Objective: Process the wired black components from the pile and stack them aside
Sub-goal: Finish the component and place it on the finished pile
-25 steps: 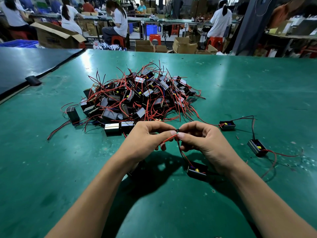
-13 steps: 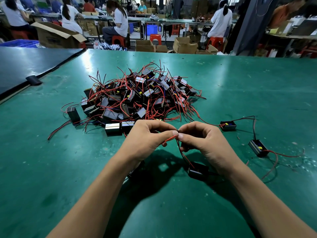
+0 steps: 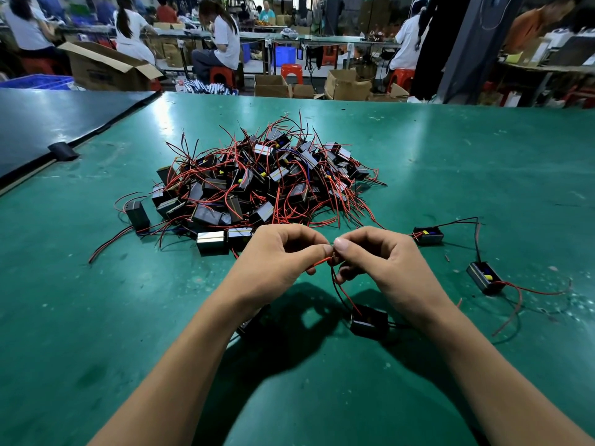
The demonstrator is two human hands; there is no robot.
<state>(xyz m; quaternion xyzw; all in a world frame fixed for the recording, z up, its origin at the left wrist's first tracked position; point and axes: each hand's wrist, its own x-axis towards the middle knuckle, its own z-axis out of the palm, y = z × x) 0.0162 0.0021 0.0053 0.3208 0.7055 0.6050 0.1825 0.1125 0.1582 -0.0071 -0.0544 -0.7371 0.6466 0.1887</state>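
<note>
Beyond your hands, the pile (image 3: pixel 257 185) waits. Your left hand (image 3: pixel 277 262) and right hand (image 3: pixel 386 265) pinch the wire ends (image 3: pixel 323 261), fingertips meeting. The black component (image 3: pixel 368 320) below has turned its open face away, so the twisting seems underway. Two finished components (image 3: pixel 427 235) lie right.

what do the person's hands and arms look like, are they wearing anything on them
Both are bare. The left hand and right hand wear no gloves, and no rings show on the fingers in view. The left forearm and right forearm are uncovered down to the picture's bottom edge: no sleeve, watch or wristband shows. The thumbnails look short and unpainted.
</note>
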